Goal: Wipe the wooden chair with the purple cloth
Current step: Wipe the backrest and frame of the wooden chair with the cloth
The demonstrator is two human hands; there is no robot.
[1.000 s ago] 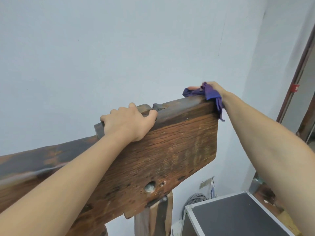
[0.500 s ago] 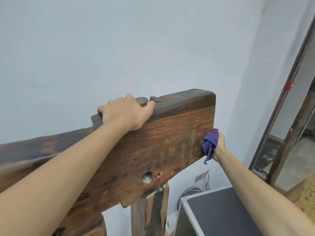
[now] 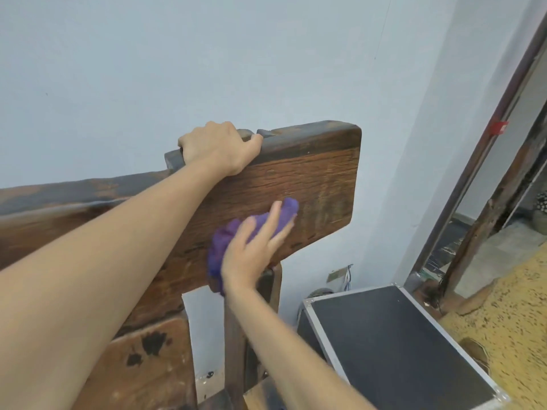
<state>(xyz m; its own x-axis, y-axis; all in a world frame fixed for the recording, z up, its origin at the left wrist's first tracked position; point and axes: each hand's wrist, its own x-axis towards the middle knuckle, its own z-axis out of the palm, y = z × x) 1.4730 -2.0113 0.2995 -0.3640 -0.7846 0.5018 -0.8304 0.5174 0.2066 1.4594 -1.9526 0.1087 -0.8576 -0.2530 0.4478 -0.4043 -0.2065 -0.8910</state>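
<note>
The wooden chair point(image 3: 310, 179) shows its broad dark-brown top board, tilted up to the right, with a post below it. My left hand point(image 3: 217, 147) grips the board's top edge, fingers curled over the back. My right hand point(image 3: 251, 251) lies flat on the board's front face near its lower edge, fingers spread, pressing the crumpled purple cloth point(image 3: 233, 232) against the wood. Part of the cloth is hidden under the palm.
A black case with metal edging point(image 3: 393, 341) stands on the floor right of the chair. Behind is a pale blue wall point(image 3: 207, 54) with cables low down. A doorway frame point(image 3: 479, 173) and yellow speckled floor point(image 3: 509, 306) lie at the far right.
My right hand has carried the cloth from the board's top right corner, down its right end, and onto the front face. The left hand has kept its grip.
</note>
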